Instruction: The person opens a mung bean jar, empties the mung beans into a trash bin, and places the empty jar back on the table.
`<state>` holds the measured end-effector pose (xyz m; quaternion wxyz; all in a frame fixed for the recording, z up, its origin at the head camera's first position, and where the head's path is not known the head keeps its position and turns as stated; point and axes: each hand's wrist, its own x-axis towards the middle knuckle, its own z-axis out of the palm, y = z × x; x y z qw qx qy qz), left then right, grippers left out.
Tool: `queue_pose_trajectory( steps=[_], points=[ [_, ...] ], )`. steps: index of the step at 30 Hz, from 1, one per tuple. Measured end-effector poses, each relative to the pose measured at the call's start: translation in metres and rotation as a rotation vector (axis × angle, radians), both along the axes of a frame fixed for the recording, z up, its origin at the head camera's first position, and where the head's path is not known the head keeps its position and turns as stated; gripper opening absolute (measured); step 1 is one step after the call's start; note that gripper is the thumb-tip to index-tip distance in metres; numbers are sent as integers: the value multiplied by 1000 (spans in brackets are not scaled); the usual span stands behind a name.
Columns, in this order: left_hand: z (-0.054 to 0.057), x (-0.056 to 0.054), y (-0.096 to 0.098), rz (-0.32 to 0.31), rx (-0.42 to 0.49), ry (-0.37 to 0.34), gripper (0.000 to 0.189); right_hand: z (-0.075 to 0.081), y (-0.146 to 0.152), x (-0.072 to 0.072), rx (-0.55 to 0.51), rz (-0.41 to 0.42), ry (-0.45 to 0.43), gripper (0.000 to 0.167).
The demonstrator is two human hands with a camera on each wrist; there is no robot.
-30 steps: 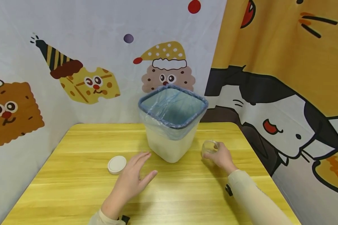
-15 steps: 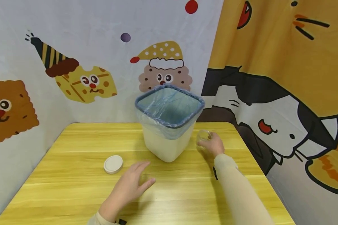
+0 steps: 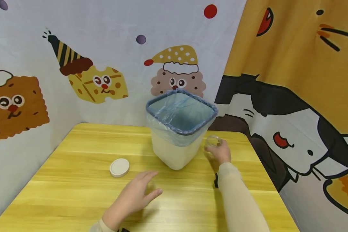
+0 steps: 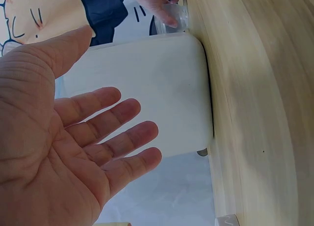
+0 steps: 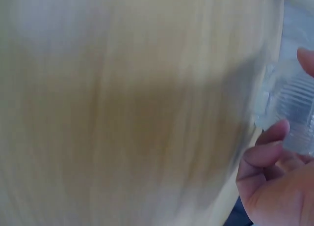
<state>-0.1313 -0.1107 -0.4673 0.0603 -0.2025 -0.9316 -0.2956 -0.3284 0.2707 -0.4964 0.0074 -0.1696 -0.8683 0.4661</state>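
Note:
At the right side of the bin, my right hand (image 3: 220,152) holds a clear jar (image 3: 213,140) with no lid on, thumb on one side and fingers curled on the other. In the right wrist view the jar (image 5: 294,100) shows ribbed, see-through walls, partly cut off by the frame edge. My left hand (image 3: 136,195) hovers over the table in front of the bin, fingers spread and palm bare; in the left wrist view that hand (image 4: 64,132) holds nothing. A round white lid (image 3: 119,167) lies flat on the table, left of and beyond my left hand.
A white bin (image 3: 175,154) lined with a blue-edged clear bag (image 3: 185,141) stands at the middle back of the wooden table (image 3: 75,193). Behind it hangs a printed cloth (image 3: 110,19), with a yellow one (image 3: 278,58) on the right.
My right hand has carried the jar toward the back of the table, beside the bin. My left hand stays nearly in place, and the lid lies unmoved; the head view shifts slightly.

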Motion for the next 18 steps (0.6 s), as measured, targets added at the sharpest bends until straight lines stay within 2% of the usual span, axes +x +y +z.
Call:
queue_pose_trajectory(
  steps=[6, 11, 15, 18],
  points=[
    [-1, 2, 1, 5, 1, -21, 64, -4, -11, 1, 45, -110, 26, 101],
    [-3, 2, 0, 7, -5, -18, 64, -4, -16, 0, 114, -190, -1, 99],
    [-4, 3, -1, 17, -9, -23, 63, -5, -17, -1, 129, -194, -8, 102],
    [-4, 3, -1, 21, -12, -12, 62, -8, -16, -2, 143, -182, -5, 111]
  ],
)
